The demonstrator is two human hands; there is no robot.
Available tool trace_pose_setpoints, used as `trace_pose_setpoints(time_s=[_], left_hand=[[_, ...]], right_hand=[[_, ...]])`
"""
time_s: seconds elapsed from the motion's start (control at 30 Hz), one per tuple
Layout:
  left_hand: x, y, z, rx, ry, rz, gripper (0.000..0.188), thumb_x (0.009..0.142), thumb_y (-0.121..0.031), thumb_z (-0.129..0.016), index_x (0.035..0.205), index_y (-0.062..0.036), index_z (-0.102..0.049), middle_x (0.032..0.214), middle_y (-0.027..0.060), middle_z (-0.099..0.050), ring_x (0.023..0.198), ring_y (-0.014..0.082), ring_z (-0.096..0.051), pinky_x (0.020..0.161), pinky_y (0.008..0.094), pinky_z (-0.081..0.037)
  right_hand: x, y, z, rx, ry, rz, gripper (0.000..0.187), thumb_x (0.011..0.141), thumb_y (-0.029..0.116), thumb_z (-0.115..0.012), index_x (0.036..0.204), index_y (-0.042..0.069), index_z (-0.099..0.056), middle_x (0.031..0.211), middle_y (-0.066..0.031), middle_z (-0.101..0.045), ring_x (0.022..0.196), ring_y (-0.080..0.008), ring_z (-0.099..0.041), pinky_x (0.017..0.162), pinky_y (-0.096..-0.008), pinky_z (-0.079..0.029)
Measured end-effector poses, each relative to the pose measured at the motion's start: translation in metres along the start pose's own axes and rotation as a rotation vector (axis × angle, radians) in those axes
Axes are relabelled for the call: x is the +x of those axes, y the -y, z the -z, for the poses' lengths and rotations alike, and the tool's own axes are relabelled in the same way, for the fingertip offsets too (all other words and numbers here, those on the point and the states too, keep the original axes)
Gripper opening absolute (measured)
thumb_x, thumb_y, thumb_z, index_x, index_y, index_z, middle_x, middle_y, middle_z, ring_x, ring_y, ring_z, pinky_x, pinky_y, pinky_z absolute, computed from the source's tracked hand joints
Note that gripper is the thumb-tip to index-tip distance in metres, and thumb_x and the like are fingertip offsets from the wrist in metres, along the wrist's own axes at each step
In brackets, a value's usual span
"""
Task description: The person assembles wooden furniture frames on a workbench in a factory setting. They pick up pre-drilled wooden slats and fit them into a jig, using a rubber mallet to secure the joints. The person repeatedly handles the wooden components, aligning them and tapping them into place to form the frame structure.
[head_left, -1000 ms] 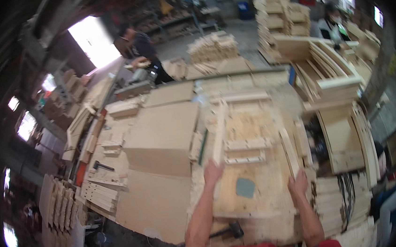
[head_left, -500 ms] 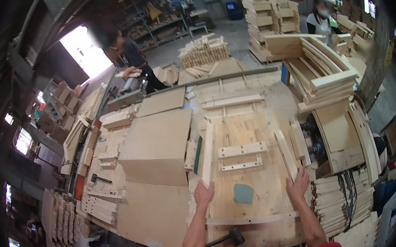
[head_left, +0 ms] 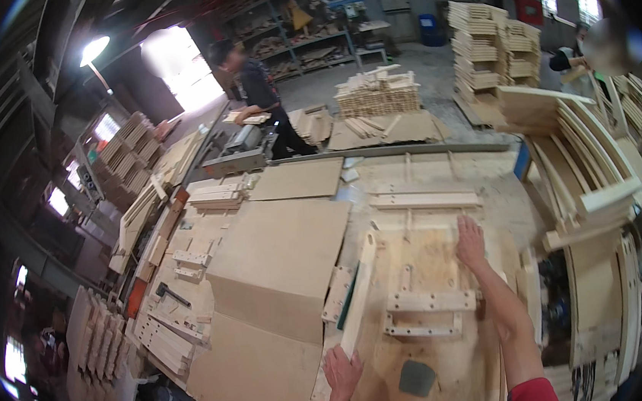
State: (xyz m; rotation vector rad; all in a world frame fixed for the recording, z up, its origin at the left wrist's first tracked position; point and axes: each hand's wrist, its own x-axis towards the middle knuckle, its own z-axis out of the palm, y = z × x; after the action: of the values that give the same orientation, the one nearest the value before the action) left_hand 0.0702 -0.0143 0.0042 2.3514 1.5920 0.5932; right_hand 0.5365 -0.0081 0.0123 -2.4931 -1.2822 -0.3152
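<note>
Hands (head_left: 343,372) (head_left: 470,242) apart, left at wooden rail's near end (head_left: 361,296).

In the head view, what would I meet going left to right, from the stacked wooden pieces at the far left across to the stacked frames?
Stacked wooden pieces → black mallet → left hand → grey-green pad → right hand → stacked wooden frames.

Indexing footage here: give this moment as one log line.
left hand: at near end of long wooden strip | right hand: near far wooden rail | nearby: green pad
</note>
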Motion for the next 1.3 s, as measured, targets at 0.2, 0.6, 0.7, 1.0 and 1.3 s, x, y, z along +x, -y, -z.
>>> trace_pose_setpoints(time_s=[0.2, 0.6, 0.7, 1.0, 1.3], left_hand=[[-0.007, 0.018, -0.002, 0.116, 0.065, 0.052, 0.047, 0.082, -0.032, -0.07, 0.111, 0.0013, -0.056, 0.103, 0.0232, -0.059, 0.101, 0.0417, -0.057, 0.084, 0.0535, -0.046], [-0.012, 0.011, -0.005, 0.163, -0.026, 0.013, 0.048, 0.092, -0.032, -0.066, 0.124, 0.0037, -0.059, 0.108, 0.029, -0.062, 0.097, 0.0471, -0.06, 0.084, 0.0511, -0.05], [-0.001, 0.006, -0.004, 0.113, 0.098, 0.034, 0.047, 0.082, -0.033, -0.07, 0.11, 0.0015, -0.055, 0.103, 0.0219, -0.058, 0.1, 0.0411, -0.057, 0.085, 0.0514, -0.046], [-0.001, 0.014, 0.004, 0.074, 0.117, 0.071, 0.046, 0.085, -0.029, -0.071, 0.116, 0.0007, -0.053, 0.107, 0.0221, -0.058, 0.106, 0.0411, -0.057, 0.088, 0.0523, -0.048], [0.023, 0.03, 0.018, -0.1, 0.294, 0.031, 0.049, 0.088, -0.023, -0.068, 0.126, -0.0026, -0.045, 0.113, 0.0263, -0.06, 0.105, 0.0482, -0.061, 0.088, 0.0578, -0.049]], right_hand=[[0.1, 0.012, -0.066, -0.1, 0.071, 0.027, 0.085, 0.075, 0.003, -0.072, 0.152, 0.007, -0.036, 0.155, -0.0127, -0.04, 0.143, -0.0328, -0.037, 0.114, -0.0462, -0.035], [0.132, 0.018, -0.071, -0.002, 0.142, 0.094, 0.044, 0.071, 0.008, -0.068, 0.114, 0.007, -0.058, 0.113, -0.0154, -0.061, 0.113, -0.035, -0.057, 0.095, -0.0501, -0.044], [0.13, 0.003, -0.036, -0.054, 0.12, 0.113, 0.039, 0.072, 0.007, -0.066, 0.11, 0.009, -0.059, 0.106, -0.0153, -0.064, 0.108, -0.0348, -0.061, 0.089, -0.0503, -0.045], [0.055, 0.015, 0.125, -0.142, 0.073, 0.269, 0.042, 0.076, 0.004, -0.062, 0.117, 0.012, -0.058, 0.106, -0.0114, -0.066, 0.106, -0.0328, -0.06, 0.088, -0.0487, -0.042], [-0.02, 0.004, 0.235, -0.222, 0.205, 0.309, 0.049, 0.077, 0.009, -0.065, 0.125, 0.018, -0.06, 0.111, -0.01, -0.065, 0.11, -0.0316, -0.059, 0.092, -0.0477, -0.041]])
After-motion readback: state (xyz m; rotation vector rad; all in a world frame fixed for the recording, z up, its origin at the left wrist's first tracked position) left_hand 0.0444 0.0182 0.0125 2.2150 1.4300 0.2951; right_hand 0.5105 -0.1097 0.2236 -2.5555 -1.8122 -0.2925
